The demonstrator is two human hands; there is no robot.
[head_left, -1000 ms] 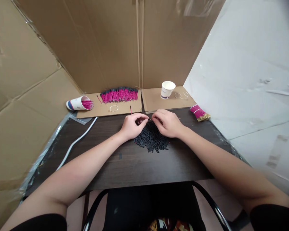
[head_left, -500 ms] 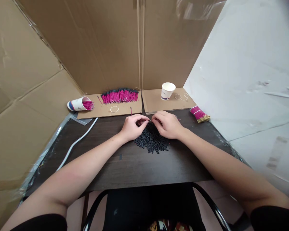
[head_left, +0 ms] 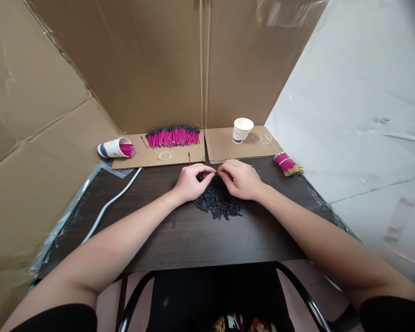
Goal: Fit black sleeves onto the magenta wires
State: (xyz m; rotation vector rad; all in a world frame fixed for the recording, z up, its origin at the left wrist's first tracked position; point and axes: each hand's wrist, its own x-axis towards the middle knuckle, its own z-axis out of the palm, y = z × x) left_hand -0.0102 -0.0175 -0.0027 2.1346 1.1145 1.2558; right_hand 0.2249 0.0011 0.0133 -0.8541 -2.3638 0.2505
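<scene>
My left hand (head_left: 192, 183) and my right hand (head_left: 241, 179) meet fingertip to fingertip above a pile of short black sleeves (head_left: 219, 205). Thumb and forefinger are pinched together on both hands. Whatever lies between the tips is too small and too covered to make out. A thin pink wire with a black end (head_left: 189, 158) stands out just beyond my left knuckles; I cannot tell if that hand holds it. Past my right hand, tips of pink wires (head_left: 256, 171) show, mostly hidden by it.
Pink wires with black ends (head_left: 173, 136) lie in a row on cardboard (head_left: 141, 159). A tipped paper cup (head_left: 110, 148) holds pink wires. An upright cup (head_left: 242, 131), rubber bands (head_left: 165, 156) and a banded wire bundle (head_left: 288, 164) stand around. A pale cable (head_left: 114, 200) crosses the left side.
The fingertips of both hands have barely shifted and stay pinched close together. The whole view has drifted slightly; nothing on the table has visibly moved.
</scene>
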